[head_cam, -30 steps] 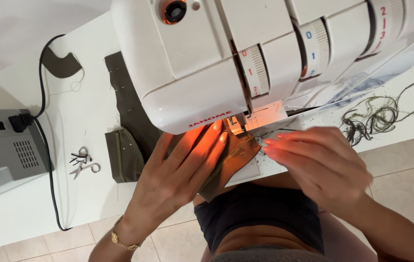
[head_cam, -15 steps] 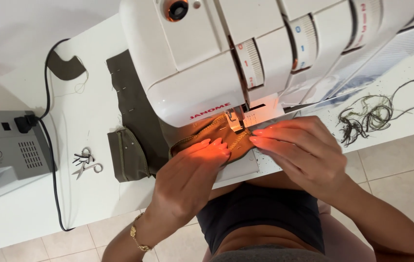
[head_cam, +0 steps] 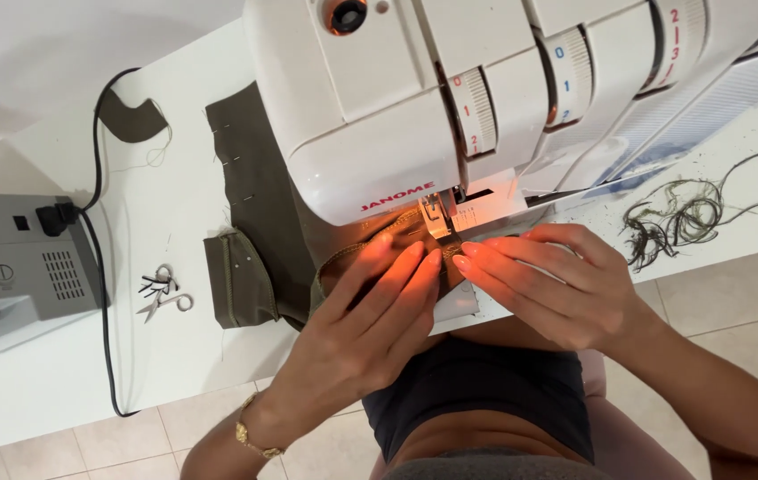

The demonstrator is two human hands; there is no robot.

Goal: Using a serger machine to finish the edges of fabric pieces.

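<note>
Olive fabric [head_cam: 259, 213] lies on the white table [head_cam: 59, 373], running under the white sewing machine [head_cam: 485, 98] to its presser foot [head_cam: 437, 218], lit orange there. My left hand [head_cam: 365, 320] lies flat on the fabric, fingers straight and close together, tips just before the foot. My right hand [head_cam: 557, 284] is flat too, fingers together, pressing beside the foot. Fingertips nearly meet. Small scissors [head_cam: 164, 293] left of the fabric, grey box [head_cam: 14, 262] beyond. Thread scraps [head_cam: 681, 218] lie right.
</note>
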